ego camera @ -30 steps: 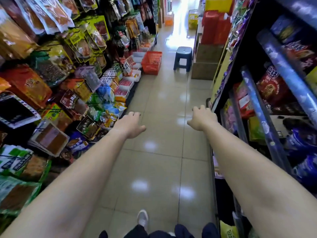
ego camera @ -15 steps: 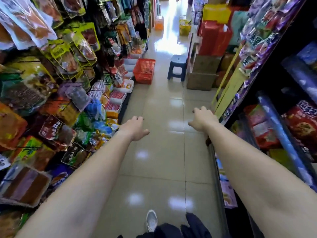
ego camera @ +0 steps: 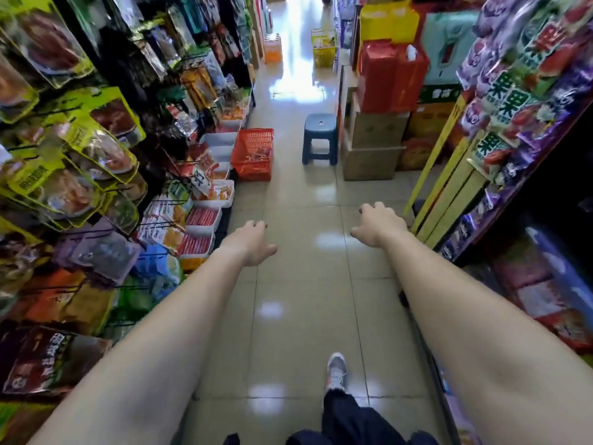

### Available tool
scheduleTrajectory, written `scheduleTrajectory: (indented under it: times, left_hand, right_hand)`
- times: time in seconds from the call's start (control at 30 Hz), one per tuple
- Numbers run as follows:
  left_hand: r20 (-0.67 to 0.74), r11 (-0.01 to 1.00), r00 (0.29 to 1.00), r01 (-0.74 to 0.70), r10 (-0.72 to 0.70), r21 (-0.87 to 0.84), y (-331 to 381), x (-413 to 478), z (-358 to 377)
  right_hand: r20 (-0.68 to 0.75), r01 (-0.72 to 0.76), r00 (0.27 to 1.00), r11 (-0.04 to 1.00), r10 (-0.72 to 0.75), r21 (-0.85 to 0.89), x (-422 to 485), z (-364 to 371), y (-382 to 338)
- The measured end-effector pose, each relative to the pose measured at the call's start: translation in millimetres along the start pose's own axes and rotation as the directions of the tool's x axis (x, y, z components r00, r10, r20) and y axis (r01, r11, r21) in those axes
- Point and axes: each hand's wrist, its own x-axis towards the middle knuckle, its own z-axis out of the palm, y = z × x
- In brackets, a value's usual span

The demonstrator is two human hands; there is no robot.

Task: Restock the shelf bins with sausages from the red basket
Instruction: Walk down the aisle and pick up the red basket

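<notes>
A red basket (ego camera: 253, 154) with packets inside stands on the tiled floor ahead, against the left shelf. White shelf bins (ego camera: 203, 217) holding red sausages line the bottom of that shelf, between me and the basket. My left hand (ego camera: 249, 240) and my right hand (ego camera: 376, 225) reach forward over the aisle floor, fingers loosely curled downward, both holding nothing. The basket lies well beyond both hands.
Hanging snack packets (ego camera: 96, 149) crowd the left wall. A dark plastic stool (ego camera: 320, 137) stands in the aisle right of the basket, next to stacked cardboard boxes (ego camera: 372, 146). A snack shelf (ego camera: 513, 139) runs along the right. My foot (ego camera: 336, 370) steps forward.
I have walked forward along the aisle; the basket, stool and bins are nearer and larger. Both arms stay stretched out ahead, hands still holding nothing.
</notes>
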Motion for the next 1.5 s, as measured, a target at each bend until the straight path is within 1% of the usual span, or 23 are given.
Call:
scheduleTrajectory:
  times: [0.13, 0.3, 0.43, 0.53, 0.77, 0.93, 1.0, 1.2, 1.3, 1.4, 1.5]
  left_hand:
    - [0.001, 0.999, 1.000, 0.031, -0.031, -0.043, 13.0, 82.2, -46.3]
    - [-0.059, 0.988, 0.997, 0.034, -0.043, -0.150, 19.7, 173.5, -96.7]
    - [-0.016, 0.984, 0.998, 0.063, -0.066, -0.166, 4.7, 244.1, -119.3]
    - [-0.013, 0.981, 0.998, 0.060, -0.064, -0.187, -12.3, 305.3, -136.7]
    - [-0.007, 0.990, 1.000, 0.013, -0.014, -0.143, -52.7, 459.8, -209.0]
    - [-0.026, 0.992, 0.999, -0.041, 0.038, -0.118, -67.5, 561.7, -266.5]
    - [-0.021, 0.992, 0.999, -0.051, 0.049, -0.112, -67.8, 599.1, -282.7]
    - [0.023, 0.993, 0.998, -0.051, 0.054, -0.108, -63.3, 724.7, -313.6]
    - [0.036, 0.998, 0.999, -0.033, 0.035, -0.058, -53.9, 792.9, -334.4]
    - [0.052, 0.999, 0.999, -0.012, 0.014, -0.045, -40.9, 859.4, -360.8]
    - [0.071, 0.998, 0.997, 0.018, -0.014, -0.058, -27.2, 920.3, -394.1]
  right_hand:
    - [0.024, -0.005, 1.000, 1.000, 0.006, -0.004, 90.1, -35.3, 2.3]
    - [0.002, 0.012, 1.000, 1.000, -0.012, -0.007, 193.6, -81.8, -11.4]
    - [0.025, 0.018, 1.000, 1.000, -0.018, -0.021, 270.4, -97.5, -31.2]
    - [0.027, 0.006, 1.000, 0.999, -0.004, -0.045, 332.0, -106.2, -48.5]
    - [0.017, -0.047, 0.999, 0.997, 0.048, -0.059, 480.2, -146.9, -108.0]
    - [-0.035, -0.043, 0.998, 0.999, 0.042, -0.013, 573.7, -183.7, -147.2]
    - [-0.039, -0.029, 0.999, 0.999, 0.028, -0.023, 609.7, -191.7, -156.6]
    - [-0.009, -0.031, 0.999, 0.999, 0.031, -0.009, 736.3, -201.0, -154.6]
    - [0.010, -0.048, 0.999, 0.999, 0.048, -0.001, 810.5, -207.0, -144.9]
    - [0.037, -0.056, 0.998, 0.998, 0.055, 0.029, 886.0, -229.1, -140.1]
    - [0.066, -0.035, 0.997, 0.998, 0.032, 0.051, 958.7, -259.0, -140.4]
